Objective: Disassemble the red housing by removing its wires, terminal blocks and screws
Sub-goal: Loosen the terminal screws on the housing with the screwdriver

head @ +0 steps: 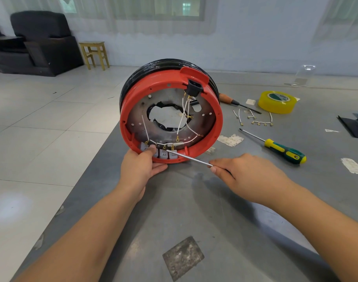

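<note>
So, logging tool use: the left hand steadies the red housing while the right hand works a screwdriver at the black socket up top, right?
Not the socket. In the head view the screwdriver tip sits at the grey terminal blocks along the bottom rim. The left hand does steady the housing; the right hand holds the screwdriver.

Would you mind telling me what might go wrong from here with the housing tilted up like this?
The round red plastic housing stands on its edge, steadied only by the left hand, so it may roll or tip. The thin metal screwdriver shaft, pinched in the right hand, could slip off the grey terminal blocks toward the left thumb. The white wires could snag.
</note>
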A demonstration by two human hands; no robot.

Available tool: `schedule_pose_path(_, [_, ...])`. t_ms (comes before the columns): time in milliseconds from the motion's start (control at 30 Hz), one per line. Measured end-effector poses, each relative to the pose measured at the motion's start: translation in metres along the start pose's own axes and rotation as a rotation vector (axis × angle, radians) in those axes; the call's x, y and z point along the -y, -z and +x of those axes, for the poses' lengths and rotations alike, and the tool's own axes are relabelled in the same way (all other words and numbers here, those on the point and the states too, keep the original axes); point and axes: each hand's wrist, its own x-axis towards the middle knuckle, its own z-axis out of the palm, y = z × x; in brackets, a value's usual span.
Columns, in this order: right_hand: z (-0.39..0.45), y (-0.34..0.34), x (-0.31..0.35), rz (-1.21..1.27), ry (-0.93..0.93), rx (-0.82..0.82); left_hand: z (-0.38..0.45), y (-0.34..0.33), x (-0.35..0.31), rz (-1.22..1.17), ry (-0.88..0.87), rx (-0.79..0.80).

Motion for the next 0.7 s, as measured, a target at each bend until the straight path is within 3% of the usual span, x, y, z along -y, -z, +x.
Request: schedule_pose_path(700, [-0.016, -0.014, 0.013, -0.260, 0.062, -0.269, 0.001, 0.000, 0.001, 0.000, 0.006, -0.044])
